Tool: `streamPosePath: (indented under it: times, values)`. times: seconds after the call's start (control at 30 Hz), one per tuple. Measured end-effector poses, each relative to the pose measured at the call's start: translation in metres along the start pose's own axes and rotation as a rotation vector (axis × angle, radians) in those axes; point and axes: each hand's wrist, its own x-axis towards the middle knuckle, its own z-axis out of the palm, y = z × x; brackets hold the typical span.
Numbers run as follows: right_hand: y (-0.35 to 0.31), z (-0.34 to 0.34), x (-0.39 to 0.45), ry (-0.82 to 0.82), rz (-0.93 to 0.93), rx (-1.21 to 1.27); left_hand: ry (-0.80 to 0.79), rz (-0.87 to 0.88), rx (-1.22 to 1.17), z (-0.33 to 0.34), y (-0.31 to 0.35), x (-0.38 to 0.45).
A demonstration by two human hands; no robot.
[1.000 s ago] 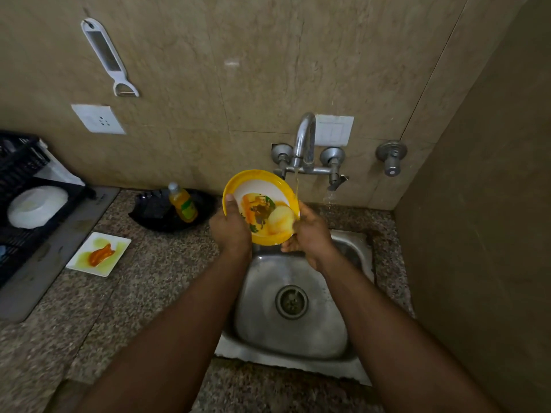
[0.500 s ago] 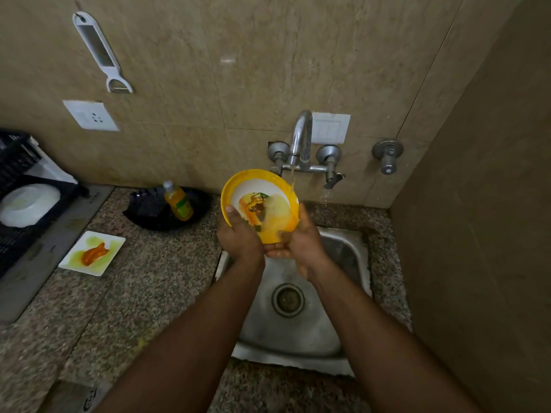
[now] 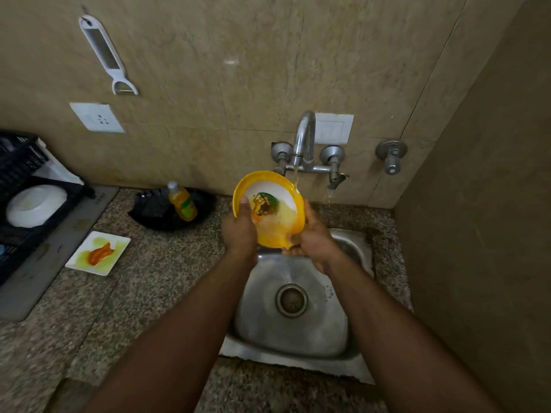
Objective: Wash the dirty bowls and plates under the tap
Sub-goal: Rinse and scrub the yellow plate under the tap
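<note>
A yellow-rimmed bowl with orange, green and brown food smears is tilted over the steel sink, under the tap. A thin stream of water runs from the spout onto the bowl's upper right rim. My left hand grips the bowl's left edge with the thumb inside. My right hand holds the lower right edge from underneath. A dirty square white plate with orange and green sauce lies on the counter to the left.
A soap bottle lies in a black tray by the wall. A black dish rack at the far left holds a white bowl. A side wall stands close on the right. A peeler hangs on the back wall.
The bowl has been turned in my hands, and water has washed more of the food toward its lower side. My right hand has shifted lower under the rim.
</note>
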Motion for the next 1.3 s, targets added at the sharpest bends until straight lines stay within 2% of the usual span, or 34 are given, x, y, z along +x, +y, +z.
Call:
streamPosePath:
  times: [0.1, 0.2, 0.37, 0.53, 0.6, 0.7, 0.73, 0.83, 0.93, 1.07, 1.17, 1.23, 1.3]
  values:
    - [0.001, 0.005, -0.001, 0.16, 0.022, 0.13, 0.038, 0.044, -0.086, 0.005, -0.008, -0.012]
    - [-0.006, 0.006, -0.002, 0.254, -0.015, 0.098, 0.044, 0.067, -0.153, 0.013, -0.019, -0.017]
    - [-0.005, 0.008, -0.005, 0.053, -0.008, 0.108, 0.038, 0.048, -0.268, 0.021, -0.021, -0.018]
    - [0.004, 0.001, -0.002, 0.259, -0.029, 0.15, -0.042, -0.027, -0.267, 0.026, -0.029, -0.021]
    - [0.004, 0.003, -0.002, 0.219, -0.025, 0.165, -0.04, -0.038, -0.306, 0.029, -0.029, -0.021]
    - [0.005, 0.005, -0.008, 0.073, -0.019, 0.221, -0.036, -0.049, -0.347, 0.033, -0.03, -0.016]
    - [0.006, 0.005, -0.009, 0.08, -0.004, 0.233, -0.047, -0.047, -0.349, 0.033, -0.031, -0.015]
    - [0.006, 0.005, -0.01, 0.279, 0.049, 0.195, -0.077, -0.083, -0.317, 0.037, -0.037, -0.02]
    - [0.004, 0.004, -0.005, 0.457, 0.056, 0.036, -0.087, -0.139, -0.319, 0.041, -0.04, -0.028]
    - [0.003, -0.018, -0.007, 0.335, 0.176, 0.03, -0.239, -0.281, -0.301, 0.028, -0.046, -0.024]
    - [0.007, -0.035, -0.006, 0.234, 0.241, 0.087, -0.355, -0.372, -0.18, 0.019, -0.056, -0.015]
    - [0.014, -0.037, -0.002, 0.346, 0.202, 0.109, -0.346, -0.335, -0.148, 0.022, -0.063, -0.015]
    - [0.02, -0.034, 0.002, 0.549, 0.128, 0.112, -0.337, -0.209, -0.167, 0.032, -0.069, -0.021]
